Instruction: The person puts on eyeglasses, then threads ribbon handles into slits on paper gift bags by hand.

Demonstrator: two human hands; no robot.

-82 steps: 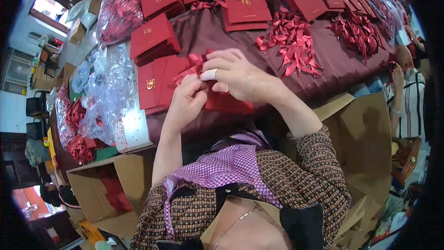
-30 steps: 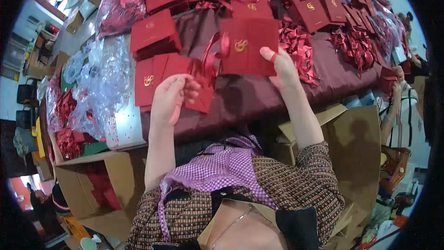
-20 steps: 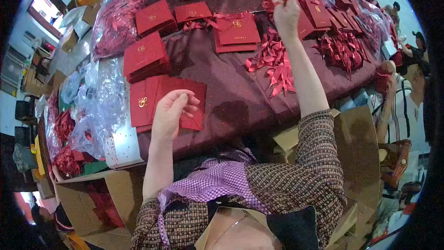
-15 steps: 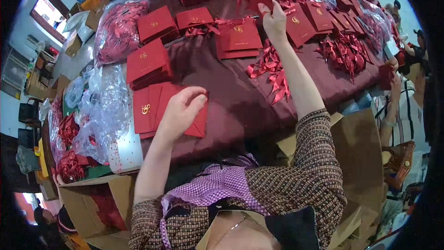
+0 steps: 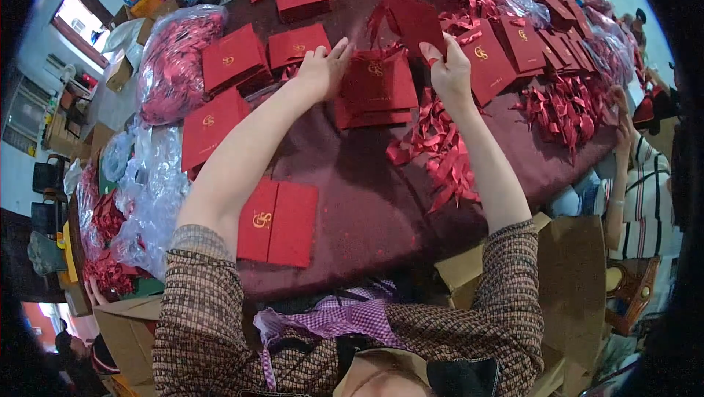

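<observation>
Just past twelve o'clock in the head view, over the dark red worktop [image 5: 367,213]: red card [image 5: 416,23], tilted, with a thin ribbon [image 5: 375,19] hanging at its left side. Pinched at its lower right corner between thumb and fingers of the right hand [image 5: 452,78], between one and two o'clock. Short of twelve, left hand [image 5: 320,73], unfolded, fingers stretched out and blurred, just beside the left edge of a flat stack [image 5: 375,96] of cards with a gold emblem; contact with it impossible to tell.

Toward eight o'clock, near the worktop's edge and beneath the left forearm, pair of cards [image 5: 290,224] lying flat. At ten, thick pile [image 5: 213,125] of cards partly behind the same forearm; farther out, clear bag [image 5: 180,67] stuffed with red material. At eleven, another pile [image 5: 297,45]. Between two and three, loose heap of shiny ribbons [image 5: 444,158], partly behind the right forearm; farther out, bundle of ribbons [image 5: 565,114]. At nine, crumpled clear plastic [image 5: 150,184]. Toward four, below the worktop, open cardboard box [image 5: 572,279]. At three, near the rim, co-worker in a striped top [image 5: 645,206].
</observation>
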